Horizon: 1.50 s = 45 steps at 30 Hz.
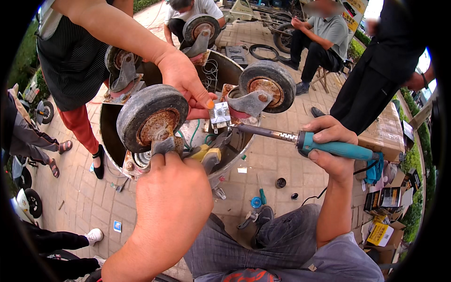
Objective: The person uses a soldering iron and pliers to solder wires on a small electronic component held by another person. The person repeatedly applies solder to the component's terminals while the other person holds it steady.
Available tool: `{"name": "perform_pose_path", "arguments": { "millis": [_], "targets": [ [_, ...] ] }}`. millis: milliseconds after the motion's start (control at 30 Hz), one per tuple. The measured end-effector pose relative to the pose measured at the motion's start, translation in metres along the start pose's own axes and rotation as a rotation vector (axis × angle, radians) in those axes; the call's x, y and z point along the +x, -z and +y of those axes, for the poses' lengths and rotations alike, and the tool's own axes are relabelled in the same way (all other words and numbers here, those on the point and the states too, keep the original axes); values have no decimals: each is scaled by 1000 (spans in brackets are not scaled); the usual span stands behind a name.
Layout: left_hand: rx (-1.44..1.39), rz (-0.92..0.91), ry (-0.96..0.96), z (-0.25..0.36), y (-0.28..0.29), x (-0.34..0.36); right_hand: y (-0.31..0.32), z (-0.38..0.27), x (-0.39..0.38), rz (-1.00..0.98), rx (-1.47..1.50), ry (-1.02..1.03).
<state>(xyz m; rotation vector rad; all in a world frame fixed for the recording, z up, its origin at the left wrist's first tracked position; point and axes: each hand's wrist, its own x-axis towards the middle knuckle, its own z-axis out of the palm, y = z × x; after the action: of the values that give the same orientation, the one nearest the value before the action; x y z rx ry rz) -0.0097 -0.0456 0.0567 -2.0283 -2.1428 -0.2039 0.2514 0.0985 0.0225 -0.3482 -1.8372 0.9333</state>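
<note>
- Right hand (331, 148) grips a teal-handled soldering iron (300, 139), tip at a small electrical part (220, 114).
- Left hand (171, 192) clutches yellow-handled pliers (206, 155) near a rusty caster wheel (151, 118).
- Another person's hand (185, 80) pinches the part.

You're outdoors in daylight, over a paved brick ground (282, 160) that fills the middle of the frame. Green hedges (26, 56) edge the upper left and right rims. Cardboard boxes (383, 131) stack at the right, lower down too.

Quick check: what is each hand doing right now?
Left hand: closed, gripping the bracket of the rusty caster.
Right hand: closed around the teal soldering iron.
</note>
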Motion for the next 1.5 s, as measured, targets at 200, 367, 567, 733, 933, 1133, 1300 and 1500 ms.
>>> {"name": "perform_pose_path", "arguments": {
  "millis": [200, 367, 567, 733, 933, 1133, 1300, 1500],
  "targets": [
    [-2, -8, 15, 0, 2, -1, 3, -4, -2, 55, 34, -1],
    [-6, -6, 26, 0, 2, 0, 5, -3, -2, 153, 148, -63],
    [-7, -17, 26, 2, 3, 1, 8, -1, -4, 178, 170, -87],
    [2, -18, 32, 2, 3, 0, 9, 1, -4, 188, 178, -102],
    [-2, 3, 19, 2, 2, 0, 11, 2, -4, 184, 170, -112],
    [10, 12, 2, 2, 2, 1, 10, 2, -4, 206, 153, -122],
    [-37, -84, 88, 5, 7, 1, 11, -2, -6, 210, 157, -121],
    [-41, -99, 96, 4, 6, 1, 9, 2, -7, 215, 238, -114]
  ]
}}
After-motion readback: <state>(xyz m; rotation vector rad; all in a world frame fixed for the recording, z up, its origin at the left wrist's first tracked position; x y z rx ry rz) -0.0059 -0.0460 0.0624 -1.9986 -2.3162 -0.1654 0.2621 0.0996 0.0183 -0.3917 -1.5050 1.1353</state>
